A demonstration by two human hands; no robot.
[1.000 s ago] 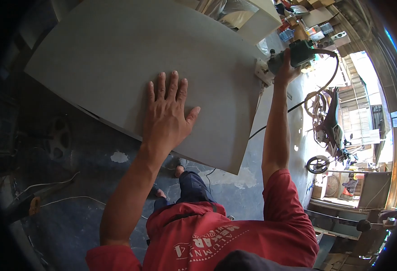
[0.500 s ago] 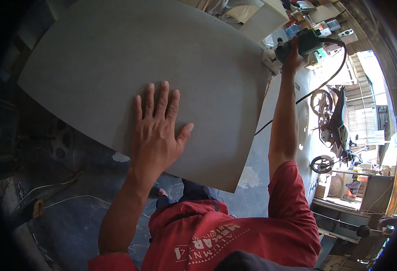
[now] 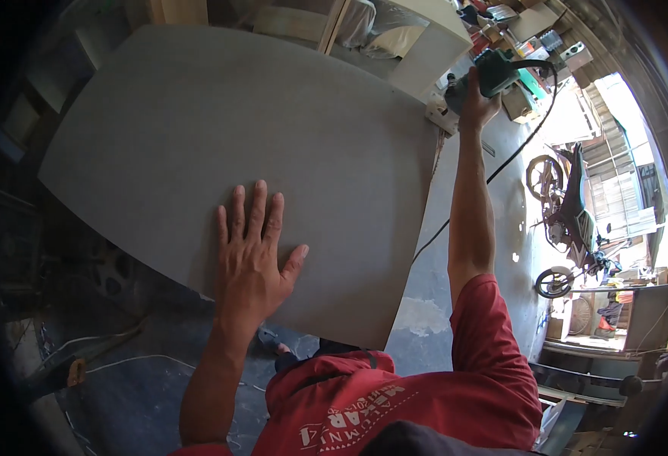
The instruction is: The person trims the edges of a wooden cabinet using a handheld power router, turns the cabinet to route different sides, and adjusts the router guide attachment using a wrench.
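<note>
Below you lies a broad, flat, matt grey panel [image 3: 273,121]; at its far right corner, a dark-green corded power tool [image 3: 495,72], gripped by your right hand [image 3: 478,110]; your left hand [image 3: 250,273] lies spread, palm down, atop the panel; how much is done or left doesn't show

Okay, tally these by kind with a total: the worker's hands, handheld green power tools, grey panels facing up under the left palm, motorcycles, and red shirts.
Hands: 2, left hand and right hand
Green power tool: 1
Grey panel: 1
Motorcycle: 1
Red shirt: 1
Total: 6
</note>
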